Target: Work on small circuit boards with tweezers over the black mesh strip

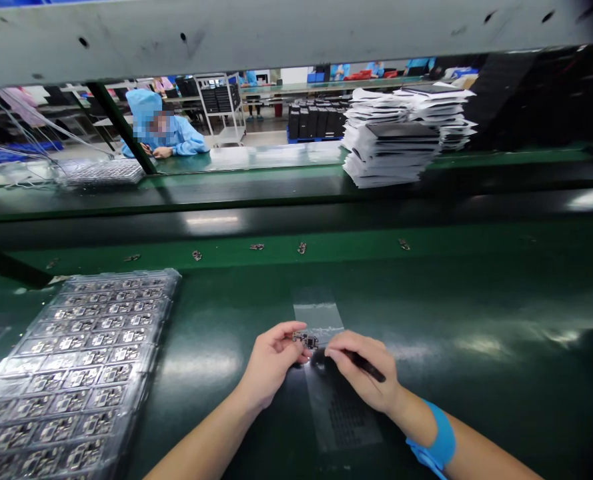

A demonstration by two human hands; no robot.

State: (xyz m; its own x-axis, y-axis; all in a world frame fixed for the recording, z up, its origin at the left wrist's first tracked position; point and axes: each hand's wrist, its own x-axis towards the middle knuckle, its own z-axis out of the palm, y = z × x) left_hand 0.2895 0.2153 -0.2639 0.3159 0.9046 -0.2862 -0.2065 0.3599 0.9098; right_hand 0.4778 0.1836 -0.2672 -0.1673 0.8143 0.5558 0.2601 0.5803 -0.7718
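Observation:
My left hand (271, 363) pinches a small dark circuit part (305, 340) between thumb and fingertips, just above the green work surface. My right hand (363, 370) is closed around a thin black pen-like tool (369, 367), its tip close to the part. A blue strap (439, 445) wraps my right wrist. Both hands hover over a clear plastic strip (319, 317) lying on the bench, with a dotted sheet (349, 420) beneath my wrists.
A clear tray (76, 367) holding several small circuit parts sits at the left. Loose parts (257, 247) lie along the green belt (476, 243) behind. Stacked white-and-black packets (401, 133) stand at the back right. A person in blue clothing (163, 130) works beyond, under a grey shelf overhead.

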